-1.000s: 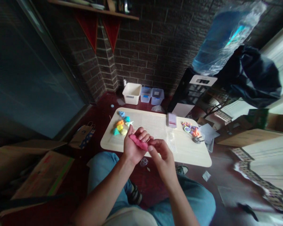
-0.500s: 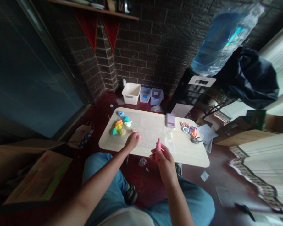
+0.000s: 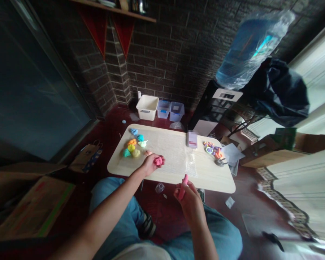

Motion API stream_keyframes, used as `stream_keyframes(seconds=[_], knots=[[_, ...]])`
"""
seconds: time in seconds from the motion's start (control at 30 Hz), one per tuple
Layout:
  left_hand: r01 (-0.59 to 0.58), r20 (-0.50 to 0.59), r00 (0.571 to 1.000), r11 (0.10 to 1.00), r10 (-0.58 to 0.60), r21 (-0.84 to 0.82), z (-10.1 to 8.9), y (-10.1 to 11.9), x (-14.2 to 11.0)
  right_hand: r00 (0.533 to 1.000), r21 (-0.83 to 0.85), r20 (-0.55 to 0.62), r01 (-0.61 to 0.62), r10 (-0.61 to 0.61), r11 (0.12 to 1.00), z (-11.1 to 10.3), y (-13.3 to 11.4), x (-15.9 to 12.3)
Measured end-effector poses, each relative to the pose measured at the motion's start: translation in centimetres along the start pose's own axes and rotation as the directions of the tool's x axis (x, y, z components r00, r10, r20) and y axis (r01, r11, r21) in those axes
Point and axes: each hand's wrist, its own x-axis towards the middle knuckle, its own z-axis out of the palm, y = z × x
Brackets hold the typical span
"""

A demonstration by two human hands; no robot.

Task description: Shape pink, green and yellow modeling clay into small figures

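Observation:
A lump of pink modelling clay [image 3: 159, 161] lies in my left hand [image 3: 150, 166], whose palm is turned up with the fingers curled around it over the table's near side. My right hand [image 3: 191, 198], lower and to the right, grips a long pink piece [image 3: 183, 187] that looks like clay, its tip pointing up. Left of my left hand, several clay lumps rest on the table: blue [image 3: 134, 131], turquoise [image 3: 140, 138], orange [image 3: 131, 142], yellow [image 3: 131, 147], green [image 3: 126, 153] and pale yellow [image 3: 135, 153]. A small pinkish piece [image 3: 147, 152] sits just behind the hand.
The pale table [image 3: 211, 182] carries a clear textured sheet [image 3: 168, 144], an upright card or box [image 3: 192, 140] and small colourful pieces [image 3: 209, 149] at right. Behind stand a white bin [image 3: 147, 108], blue tubs [image 3: 176, 112] and a water dispenser [image 3: 206, 127]. Cardboard boxes [image 3: 32, 209] flank both sides.
My left hand has turned palm up, bringing the pink lump into view. My right hand has moved slightly down, still gripping the long pink piece. The whole view has shifted a little.

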Motion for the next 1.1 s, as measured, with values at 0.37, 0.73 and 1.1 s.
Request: stream_keyframes(seconds=[0.37,0.73,1.1], knots=[[-0.125,-0.009,0.991,0.894,0.135,-0.431,2.0,2.7,-6.3,0.981,0.122,0.04,-0.195,0.191,0.973,1.4,0.3,-0.8],[0.089,0.149,0.989,0.863,-0.017,-0.498,1.8,2.9,-9.2,0.98,0.164,0.106,-0.181,0.165,0.97,2.2,0.1,-1.0],[-0.232,0.174,0.95,0.958,0.261,-0.17,3.0,2.9,-13.9,0.976,-0.023,0.166,-0.138,0.14,0.99,2.9,-0.4,-2.1]])
